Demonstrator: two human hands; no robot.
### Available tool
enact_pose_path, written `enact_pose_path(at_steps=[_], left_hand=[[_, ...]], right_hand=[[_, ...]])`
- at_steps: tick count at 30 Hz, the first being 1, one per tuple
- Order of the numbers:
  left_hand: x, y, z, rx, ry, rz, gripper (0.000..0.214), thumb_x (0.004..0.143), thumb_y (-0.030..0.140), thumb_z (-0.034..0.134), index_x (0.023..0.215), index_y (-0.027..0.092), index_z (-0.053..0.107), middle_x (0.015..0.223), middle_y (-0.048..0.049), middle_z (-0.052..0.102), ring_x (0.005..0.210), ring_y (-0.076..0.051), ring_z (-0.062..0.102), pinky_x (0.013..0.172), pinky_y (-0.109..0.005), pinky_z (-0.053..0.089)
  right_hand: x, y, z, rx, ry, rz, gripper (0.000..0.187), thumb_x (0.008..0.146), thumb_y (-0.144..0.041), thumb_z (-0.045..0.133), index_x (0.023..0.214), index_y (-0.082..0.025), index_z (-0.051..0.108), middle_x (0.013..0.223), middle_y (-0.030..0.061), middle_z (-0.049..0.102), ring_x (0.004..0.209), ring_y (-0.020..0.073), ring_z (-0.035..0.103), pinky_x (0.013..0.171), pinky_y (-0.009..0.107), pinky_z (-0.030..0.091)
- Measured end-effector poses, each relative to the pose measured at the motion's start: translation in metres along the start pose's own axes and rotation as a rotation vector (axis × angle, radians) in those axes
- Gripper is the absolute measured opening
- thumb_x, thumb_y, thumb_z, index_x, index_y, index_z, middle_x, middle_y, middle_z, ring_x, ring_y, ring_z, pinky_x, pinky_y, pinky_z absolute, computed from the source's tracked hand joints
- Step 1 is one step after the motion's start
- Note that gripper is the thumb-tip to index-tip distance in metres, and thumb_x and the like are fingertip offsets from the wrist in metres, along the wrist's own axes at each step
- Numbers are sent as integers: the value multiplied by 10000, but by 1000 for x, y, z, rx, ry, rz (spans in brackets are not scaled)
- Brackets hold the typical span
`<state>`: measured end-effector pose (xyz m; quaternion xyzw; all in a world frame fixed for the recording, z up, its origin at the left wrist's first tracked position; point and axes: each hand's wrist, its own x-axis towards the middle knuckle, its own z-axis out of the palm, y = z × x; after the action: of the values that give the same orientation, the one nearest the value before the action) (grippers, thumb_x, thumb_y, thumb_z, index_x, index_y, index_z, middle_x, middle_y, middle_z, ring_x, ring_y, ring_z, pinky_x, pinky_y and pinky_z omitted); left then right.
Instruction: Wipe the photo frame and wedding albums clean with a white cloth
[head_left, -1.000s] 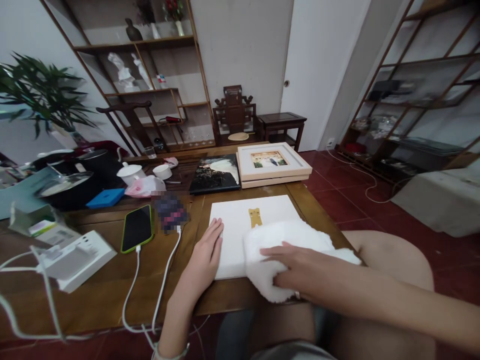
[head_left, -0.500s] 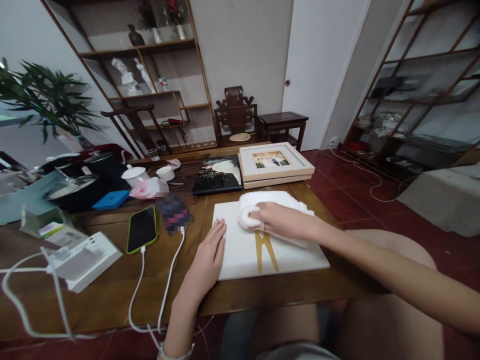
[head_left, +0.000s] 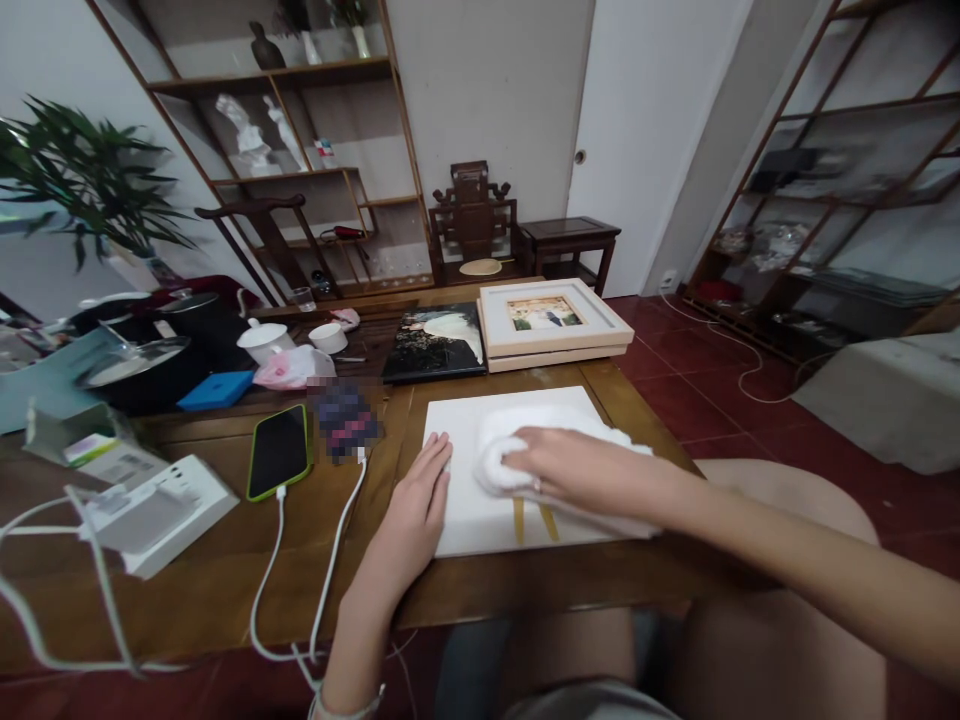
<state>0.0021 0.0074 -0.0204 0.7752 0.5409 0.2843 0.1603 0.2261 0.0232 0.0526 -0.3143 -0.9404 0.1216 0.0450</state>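
White cloth (head_left: 544, 422) on the board (head_left: 463, 522) is gripped by the right hand (head_left: 570, 470); left hand (head_left: 416, 505) lies flat, open.

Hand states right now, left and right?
Left hand: open, flat on the left edge of the white board.
Right hand: palm down on the white towel; grip cannot be told.

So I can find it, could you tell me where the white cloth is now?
Head view, right of centre: the white cloth lies on the white board, under the right hand.
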Motion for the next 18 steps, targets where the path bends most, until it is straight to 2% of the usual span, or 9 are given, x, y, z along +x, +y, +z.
enact_pose_path(at_steps=[4, 8, 10, 13, 16, 18], left_hand=[[0, 2, -2, 9, -14, -5, 431, 901, 256, 343, 1266, 82, 491, 1387, -129, 437, 1323, -191, 332, 1110, -368, 255], [-1, 1, -2, 2, -12, -5, 431, 907, 253, 323, 1272, 88, 484, 1394, -125, 427, 1327, -187, 325, 1112, -377, 251], [-1, 0, -2, -10, -15, 8, 437, 910, 241, 302, 1276, 78, 476, 1399, -132, 419, 1330, -186, 319, 1112, -379, 251], [-2, -2, 0, -23, -14, 26, 442, 907, 223, 285, 1272, 60, 475, 1397, -146, 417, 1328, -188, 323, 1113, -380, 251], [-2, -3, 2, -30, 12, 26, 438, 906, 223, 287, 1255, 50, 488, 1384, -158, 432, 1320, -192, 338, 1113, -383, 253], [-2, -4, 3, -33, 27, 30, 433, 905, 226, 293, 1248, 53, 495, 1376, -160, 442, 1316, -195, 347, 1112, -387, 257]], right_hand=[[40, 29, -14, -60, 31, 32, 128, 880, -214, 455, 811, -165, 551, 809, 84, 593, 788, 207, 550, 643, 273, 360], [55, 30, -15, -129, 31, 40, 152, 881, -240, 460, 801, -166, 566, 804, 80, 592, 780, 208, 552, 622, 270, 345], [46, 17, -11, -159, 8, 21, 124, 871, -213, 473, 841, -171, 586, 817, 82, 594, 773, 207, 559, 617, 275, 354], [18, -12, 5, -184, -13, -92, 114, 816, -132, 529, 888, -184, 601, 868, 84, 598, 814, 204, 564, 653, 286, 387], [-9, -36, 25, -174, -1, -209, 111, 793, -129, 559, 845, -214, 609, 930, 79, 611, 894, 214, 549, 723, 322, 414], [-19, -43, 31, -121, -5, -213, 109, 802, -142, 555, 835, -225, 616, 920, 71, 621, 910, 216, 548, 736, 330, 418]])
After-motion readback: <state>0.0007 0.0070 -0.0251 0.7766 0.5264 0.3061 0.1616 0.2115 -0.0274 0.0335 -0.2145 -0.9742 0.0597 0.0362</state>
